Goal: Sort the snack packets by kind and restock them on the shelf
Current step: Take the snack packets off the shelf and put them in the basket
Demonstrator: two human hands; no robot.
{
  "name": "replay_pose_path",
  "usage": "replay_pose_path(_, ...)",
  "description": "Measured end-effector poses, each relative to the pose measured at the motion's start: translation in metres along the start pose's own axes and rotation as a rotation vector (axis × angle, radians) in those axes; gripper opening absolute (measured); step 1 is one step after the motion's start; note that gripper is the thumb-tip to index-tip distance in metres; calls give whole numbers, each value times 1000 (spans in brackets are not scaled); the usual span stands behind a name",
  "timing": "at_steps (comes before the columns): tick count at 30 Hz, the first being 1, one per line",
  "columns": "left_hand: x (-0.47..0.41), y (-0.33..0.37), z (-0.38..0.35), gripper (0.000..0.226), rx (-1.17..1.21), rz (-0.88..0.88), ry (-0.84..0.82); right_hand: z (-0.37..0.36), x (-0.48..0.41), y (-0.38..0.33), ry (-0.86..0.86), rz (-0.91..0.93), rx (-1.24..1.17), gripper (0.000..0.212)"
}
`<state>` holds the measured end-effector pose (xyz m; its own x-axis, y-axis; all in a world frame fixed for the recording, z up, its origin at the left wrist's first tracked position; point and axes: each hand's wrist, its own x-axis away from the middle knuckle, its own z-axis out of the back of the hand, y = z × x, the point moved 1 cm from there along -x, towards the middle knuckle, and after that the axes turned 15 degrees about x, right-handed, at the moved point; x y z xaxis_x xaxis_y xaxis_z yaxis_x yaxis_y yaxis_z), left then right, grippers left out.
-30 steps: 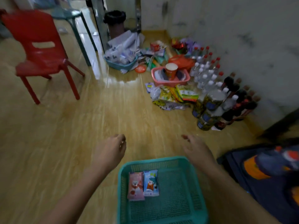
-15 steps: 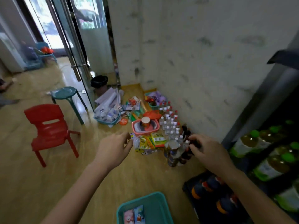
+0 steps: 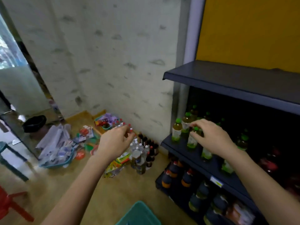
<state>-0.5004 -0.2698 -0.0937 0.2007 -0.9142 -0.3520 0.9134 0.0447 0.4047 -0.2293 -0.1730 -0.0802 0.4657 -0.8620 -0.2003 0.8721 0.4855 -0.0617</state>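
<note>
My left hand [image 3: 113, 142] hangs in the air over the floor with its fingers loosely curled and nothing in it. Level with the middle shelf, my right hand [image 3: 212, 137] is also empty, its fingertips in front of green-capped bottles [image 3: 176, 132]. The dark blue shelf unit [image 3: 227, 78] stands on the right; its top board is bare. Yellow and green snack packets [image 3: 116, 166] lie on the floor below my left hand. A corner of the teal basket [image 3: 139, 215] shows at the bottom edge, its contents out of view.
Water and sauce bottles [image 3: 142, 151] crowd the floor by the wall. Dark bottles [image 3: 172, 174] fill the lowest shelf. A blue tub of wrapped goods [image 3: 56, 151], a black bin [image 3: 34, 123], a green stool [image 3: 9, 158] and a red chair [image 3: 11, 203] stand at the left.
The view has swung up and to the right from the floor and basket to the shelf. Both hands rose with it, the right one reaching the middle shelf; neither took anything.
</note>
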Motion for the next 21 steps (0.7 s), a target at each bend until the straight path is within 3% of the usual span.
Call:
replay_pose_path(15, -53, 267, -83, 28, 340, -594, -112, 102, 188, 206, 181, -661, 145, 29)
replay_pose_path(21, -74, 362, -125, 26, 444, -658, -87, 117, 201, 294, 177, -719, 175, 27)
